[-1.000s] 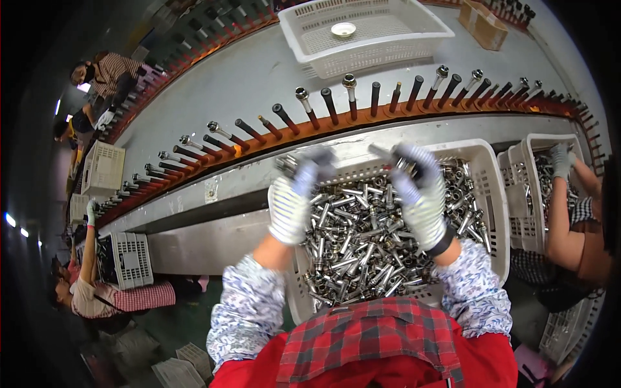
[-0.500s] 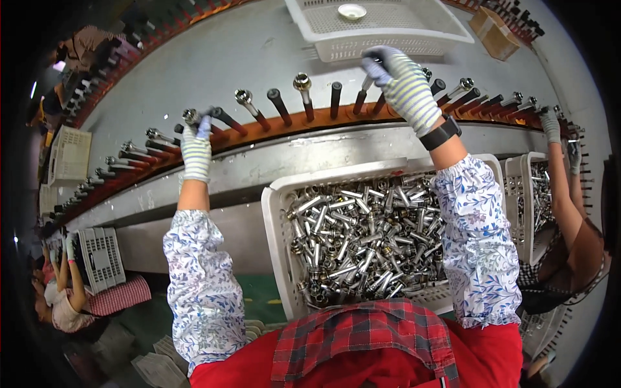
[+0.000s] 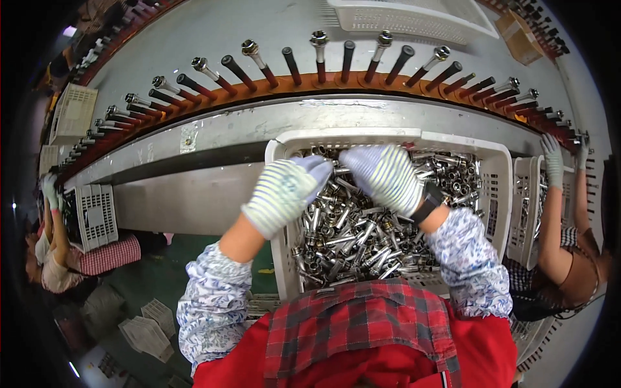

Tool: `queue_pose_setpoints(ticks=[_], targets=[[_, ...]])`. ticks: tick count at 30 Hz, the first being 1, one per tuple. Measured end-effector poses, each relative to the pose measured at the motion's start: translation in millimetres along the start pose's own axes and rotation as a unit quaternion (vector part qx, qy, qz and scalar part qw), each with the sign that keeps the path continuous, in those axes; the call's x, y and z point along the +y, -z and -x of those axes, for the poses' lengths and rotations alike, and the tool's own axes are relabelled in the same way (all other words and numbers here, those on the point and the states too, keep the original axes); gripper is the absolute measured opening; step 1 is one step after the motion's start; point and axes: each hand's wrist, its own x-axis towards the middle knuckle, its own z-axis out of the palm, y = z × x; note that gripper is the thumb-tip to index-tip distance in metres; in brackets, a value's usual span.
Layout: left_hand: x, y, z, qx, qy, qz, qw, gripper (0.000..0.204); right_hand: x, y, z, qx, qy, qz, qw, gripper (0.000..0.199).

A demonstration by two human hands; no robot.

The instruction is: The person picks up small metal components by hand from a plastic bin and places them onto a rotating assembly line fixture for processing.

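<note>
My left hand (image 3: 286,193), in a striped knit glove, is over the left part of a white plastic crate (image 3: 277,249). Its fingers are drawn together and point toward my right hand. My right hand (image 3: 387,176), gloved alike and with a black band at the wrist, is above the crate's far middle with its fingers curled in. Whatever either hand grips is hidden by the gloves. Below them the crate is heaped with shiny metal tube fittings (image 3: 349,242), each with a wider end.
Beyond the crate curves an orange conveyor (image 3: 297,84) with upright dark and red pegs; some carry a metal fitting (image 3: 319,40). A white basket (image 3: 401,22) and a cardboard box (image 3: 519,37) stand behind it. Co-workers' gloved hands (image 3: 552,158) are at the right and far left.
Both hands have come back from the pegs to the crate and moved close together. A fitting now tops a peg near where my right hand was. The view has shifted slightly.
</note>
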Motion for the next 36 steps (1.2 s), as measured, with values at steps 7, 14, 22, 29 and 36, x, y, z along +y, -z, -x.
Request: queue_pose_setpoints(ticks=[7, 14, 22, 29, 36], targets=[[82.2, -58.9, -66.7, -0.17, 0.089, -0.225, 0.955, 0.019, -36.0, 0.7, 82.8, -0.185, -0.191, 0.106, 0.958, 0.03], [157.3, -36.0, -114.6, -0.211, 0.081, -0.223, 0.948, 0.02, -20.4, 49.1, 127.4, -0.172, -0.29, 0.158, 0.928, 0.014], [204.0, -6.0, -107.7, -0.185, 0.086, -0.04, 0.978, 0.022, -17.5, 80.2, 157.4, -0.191, -0.292, 0.066, 0.935, 0.015], [166.1, 28.5, -108.4, -0.057, 0.133, 0.193, 0.97, 0.016, -7.6, 53.4, 124.4, -0.301, -0.329, 0.051, 0.894, 0.019], [81.1, 76.8, -83.7, 0.104, 0.271, 0.736, 0.612, 0.041, -21.9, 91.1, 97.0, -0.351, -0.38, -0.106, 0.849, 0.038]])
